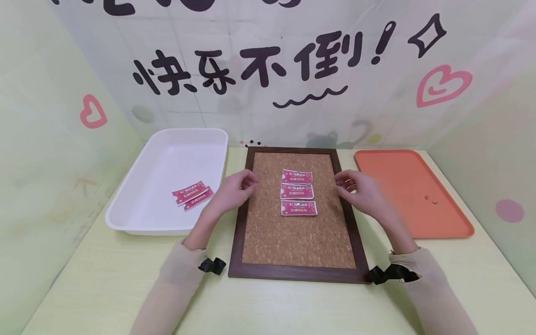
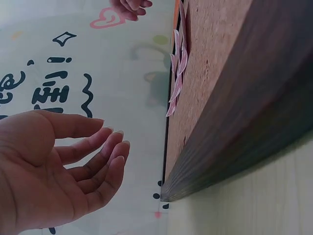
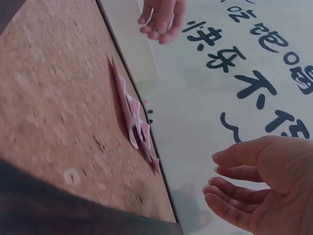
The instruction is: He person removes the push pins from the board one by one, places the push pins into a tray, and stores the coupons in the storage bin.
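Three pink paper coupons lie in a column on a cork board with a dark wood frame. A small shiny spot, perhaps a pin head, shows on each. My left hand hovers by the board's left edge, fingers loosely bent and holding nothing. Over the right edge my right hand is raised, its fingers relaxed. The right wrist view shows no object between that thumb and fingers. Seen edge-on there, the coupons stand slightly off the cork with curling edges.
At the left stands a white tray with two overlapping pink coupons in it. An orange tray on the right carries two tiny metal pieces. Behind the table hangs a printed sheet with black lettering.
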The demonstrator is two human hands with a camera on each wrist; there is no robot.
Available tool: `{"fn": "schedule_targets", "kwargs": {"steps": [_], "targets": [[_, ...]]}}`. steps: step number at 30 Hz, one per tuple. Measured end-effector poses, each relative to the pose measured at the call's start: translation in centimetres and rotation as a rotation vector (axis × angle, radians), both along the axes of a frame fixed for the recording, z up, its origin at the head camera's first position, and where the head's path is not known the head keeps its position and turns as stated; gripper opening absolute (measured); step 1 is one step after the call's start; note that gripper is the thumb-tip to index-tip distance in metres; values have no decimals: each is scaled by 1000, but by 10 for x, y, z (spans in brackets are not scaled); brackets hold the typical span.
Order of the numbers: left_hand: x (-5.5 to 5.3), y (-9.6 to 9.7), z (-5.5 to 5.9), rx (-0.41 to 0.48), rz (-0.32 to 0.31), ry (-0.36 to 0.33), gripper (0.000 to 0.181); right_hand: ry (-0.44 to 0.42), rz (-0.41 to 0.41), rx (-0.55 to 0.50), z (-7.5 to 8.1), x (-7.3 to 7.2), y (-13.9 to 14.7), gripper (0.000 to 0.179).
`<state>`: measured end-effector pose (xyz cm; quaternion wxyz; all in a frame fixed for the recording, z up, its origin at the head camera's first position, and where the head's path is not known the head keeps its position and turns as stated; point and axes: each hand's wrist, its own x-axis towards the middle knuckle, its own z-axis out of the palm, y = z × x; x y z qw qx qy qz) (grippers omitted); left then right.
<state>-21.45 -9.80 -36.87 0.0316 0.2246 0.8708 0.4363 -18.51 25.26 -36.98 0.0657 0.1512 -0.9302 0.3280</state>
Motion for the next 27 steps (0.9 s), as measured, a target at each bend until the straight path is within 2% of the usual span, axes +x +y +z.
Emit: {"fn": "schedule_targets", "kwargs": {"steps": [13, 22, 27], "targets": [[-4, 28, -4, -56, -39, -71, 20, -79, 108, -26, -12, -14, -47, 17], [-8, 45, -10, -92, -68, -106, 20, -211, 162, 37, -22, -19, -67, 11], [-10, 50, -13, -97, -87, -133, 18, -217, 182, 65, -27, -19, -72, 11]]}}
